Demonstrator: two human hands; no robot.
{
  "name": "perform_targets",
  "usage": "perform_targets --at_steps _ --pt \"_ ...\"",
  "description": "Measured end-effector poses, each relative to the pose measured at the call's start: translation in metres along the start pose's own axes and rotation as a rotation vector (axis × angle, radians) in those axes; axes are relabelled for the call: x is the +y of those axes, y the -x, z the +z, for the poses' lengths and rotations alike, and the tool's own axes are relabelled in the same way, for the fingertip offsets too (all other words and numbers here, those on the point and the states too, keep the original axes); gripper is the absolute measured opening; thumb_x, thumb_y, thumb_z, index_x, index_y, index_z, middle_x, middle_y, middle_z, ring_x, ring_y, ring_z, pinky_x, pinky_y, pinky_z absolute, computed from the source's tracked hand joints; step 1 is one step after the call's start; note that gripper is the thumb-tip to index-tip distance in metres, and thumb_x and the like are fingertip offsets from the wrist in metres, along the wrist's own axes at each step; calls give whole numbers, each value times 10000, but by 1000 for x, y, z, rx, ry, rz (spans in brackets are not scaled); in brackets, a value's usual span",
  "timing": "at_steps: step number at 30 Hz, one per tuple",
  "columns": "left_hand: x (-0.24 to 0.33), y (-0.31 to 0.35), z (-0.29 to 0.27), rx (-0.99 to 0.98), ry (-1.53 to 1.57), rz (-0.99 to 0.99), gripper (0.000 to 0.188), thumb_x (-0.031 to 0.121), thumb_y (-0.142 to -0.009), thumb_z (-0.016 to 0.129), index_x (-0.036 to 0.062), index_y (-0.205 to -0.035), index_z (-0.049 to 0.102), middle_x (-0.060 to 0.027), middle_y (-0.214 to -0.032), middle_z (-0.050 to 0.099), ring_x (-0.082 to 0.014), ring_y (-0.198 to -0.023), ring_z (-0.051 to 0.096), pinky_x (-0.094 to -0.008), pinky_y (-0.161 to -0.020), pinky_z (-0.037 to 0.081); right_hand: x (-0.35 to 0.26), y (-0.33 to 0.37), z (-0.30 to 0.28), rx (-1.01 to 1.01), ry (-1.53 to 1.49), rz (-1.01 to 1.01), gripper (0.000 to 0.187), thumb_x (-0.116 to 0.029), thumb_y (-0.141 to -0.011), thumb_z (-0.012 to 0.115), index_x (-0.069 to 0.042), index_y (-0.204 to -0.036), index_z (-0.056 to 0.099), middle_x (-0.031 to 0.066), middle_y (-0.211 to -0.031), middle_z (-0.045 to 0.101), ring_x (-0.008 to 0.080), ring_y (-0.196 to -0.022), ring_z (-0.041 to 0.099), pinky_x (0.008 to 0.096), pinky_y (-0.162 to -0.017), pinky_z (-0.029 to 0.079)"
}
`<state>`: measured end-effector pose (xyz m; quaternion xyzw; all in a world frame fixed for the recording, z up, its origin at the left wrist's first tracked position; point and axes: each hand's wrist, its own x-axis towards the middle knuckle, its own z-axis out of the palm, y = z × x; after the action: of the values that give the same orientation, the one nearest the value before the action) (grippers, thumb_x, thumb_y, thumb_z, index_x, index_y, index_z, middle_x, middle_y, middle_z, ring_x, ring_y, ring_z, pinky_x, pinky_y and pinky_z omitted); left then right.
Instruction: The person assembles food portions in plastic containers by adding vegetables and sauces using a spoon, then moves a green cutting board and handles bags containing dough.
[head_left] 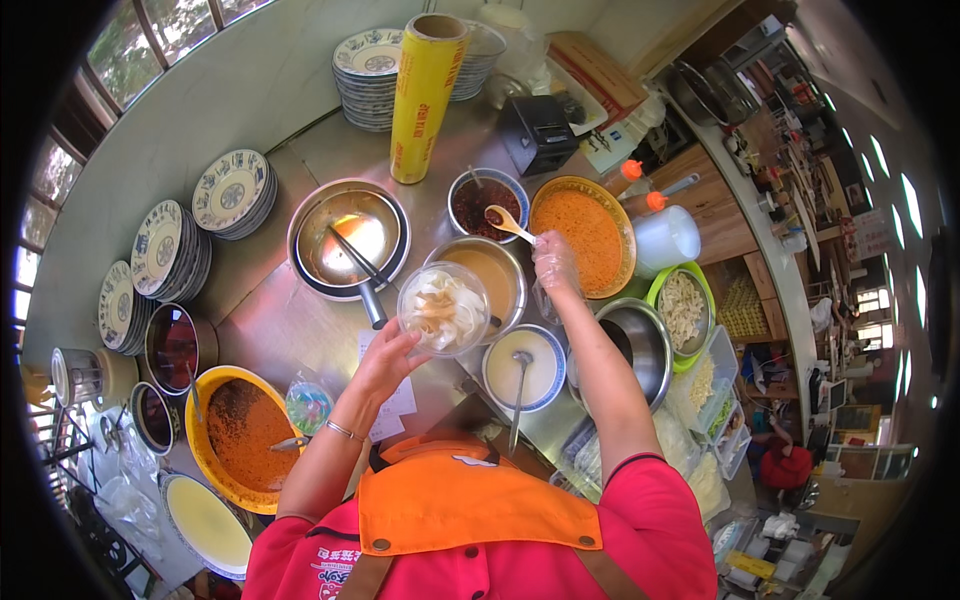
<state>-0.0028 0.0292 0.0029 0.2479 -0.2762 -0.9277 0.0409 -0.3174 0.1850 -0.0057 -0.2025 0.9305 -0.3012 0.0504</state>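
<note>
Standing at the lower middle of the frame, a person in a red shirt and orange apron (470,510) works over a steel counter (270,320) crowded with bowls. At lower left sit a yellow basin of reddish-brown paste (240,435) and a pale dish (205,525). The left hand (385,362), a thin bangle on its wrist, cups a clear plastic bowl of white noodles (443,308) from below and the left, fingers curled round its side, near the centre of the frame. Just right of it stand a white bowl with a ladle (525,367) and a steel bowl (640,345). The right hand (553,262), in a thin clear glove, pinches the handle of a pale spoon (508,224) between closed fingertips; the spoon's head hangs over a small bowl of dark red sauce (487,203). Beside that lies an orange bowl of red chilli flakes (585,235). Further up, a yellow roll of cling film (425,95) stands upright, with stacked patterned plates (235,190) along the upper left.
</note>
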Motion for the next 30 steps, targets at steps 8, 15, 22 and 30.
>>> perform_targets --at_steps 8,15,22,30 --pt "-2 -3 0 -1 12 -9 532 138 -884 673 70 -1366 460 -77 -1313 579 -204 -1191 577 -409 -992 501 -2 -6 13 13 65 -51 212 -197 -943 525 -4 -965 612 261 -962 642 460 -948 605 533 -830 467" --pt "0 -1 2 3 7 -26 526 150 -884 682 93 -1361 469 -50 -1296 588 -193 -1192 573 -422 -992 494 8 -7 16 5 -3 -51 200 -190 -946 524 -3 -937 595 277 -952 634 472 -934 603 527 -815 470" --pt "-4 -6 2 -2 9 -38 505 152 -896 672 100 -1356 470 -39 -1299 585 -186 -1195 571 -437 -1004 488 23 -10 18 37 -21 -23 219 -210 -959 528 -7 -946 609 219 -818 647 370 -803 641 458 -748 487" --pt "-10 -31 2 -3 129 -57 444 104 -937 605 65 -1353 455 -75 -1332 567 -230 -1248 545 -499 -1067 440 25 -1 11 3 -284 30 222 -218 -963 547 -2 -956 596 174 -797 648 312 -760 642 426 -736 494"
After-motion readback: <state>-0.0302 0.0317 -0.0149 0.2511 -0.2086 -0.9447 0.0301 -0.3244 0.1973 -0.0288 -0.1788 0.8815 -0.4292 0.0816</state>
